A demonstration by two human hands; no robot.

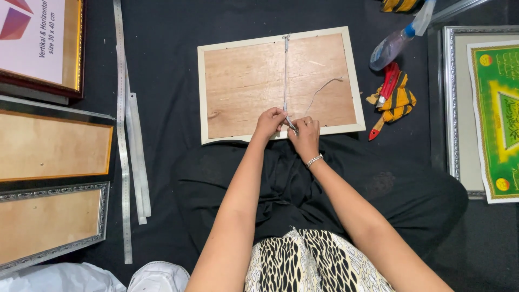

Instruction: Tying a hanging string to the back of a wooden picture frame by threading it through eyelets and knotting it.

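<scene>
From the head view, a cream-edged rectangular picture frame with a bare wooden back (246, 81) lies face down on the black floor cloth (162, 65). At its near edge the left hand (268, 123) and the right hand (305, 132) meet, fingers (281, 116) pinching a thin grey hanging cord (286, 70) that runs up the back. A clear spray bottle (392, 46) lies well apart.

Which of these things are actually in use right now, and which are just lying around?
In use:
left hand
right hand
hanging cord
cream picture frame, back up

Lying about:
spray bottle
striped cloth
red cutter
metal rulers
silver frame with green print
frames at left
</scene>
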